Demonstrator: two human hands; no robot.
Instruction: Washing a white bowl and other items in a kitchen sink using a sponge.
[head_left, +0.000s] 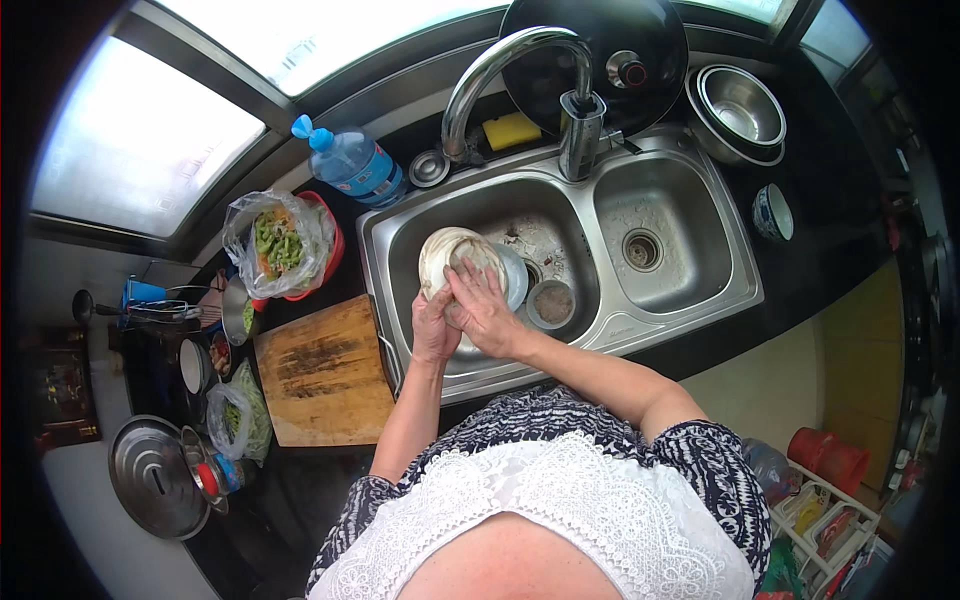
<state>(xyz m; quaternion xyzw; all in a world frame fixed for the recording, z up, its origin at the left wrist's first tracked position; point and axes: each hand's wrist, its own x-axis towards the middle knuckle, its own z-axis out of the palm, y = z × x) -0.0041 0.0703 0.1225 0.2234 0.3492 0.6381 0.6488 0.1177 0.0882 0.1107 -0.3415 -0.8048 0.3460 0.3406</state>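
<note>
Over the large left sink basin (420, 202), my left hand (435, 326) grips the lower edge of a white dish (442, 247), tilted and smeared with brown residue. My right hand (484, 311) lies across its face with the fingers stretched out; whether anything is under that palm cannot be seen. Partly hidden behind the dish is a pale bluish bowl or plate (516, 276). Beside it, a small bowl (552, 304) with a greyish-brown substance inside sits near the drain. Dark food scraps (517, 231) dot the basin floor.
A chrome faucet (517, 41) arches behind the basins, near a yellow sponge (511, 131) and a blue-capped bottle (356, 165). Left are a wooden cutting board (326, 375) and bagged chopped vegetables (277, 244). Steel bowls (742, 105) and a patterned bowl (772, 212) stand right.
</note>
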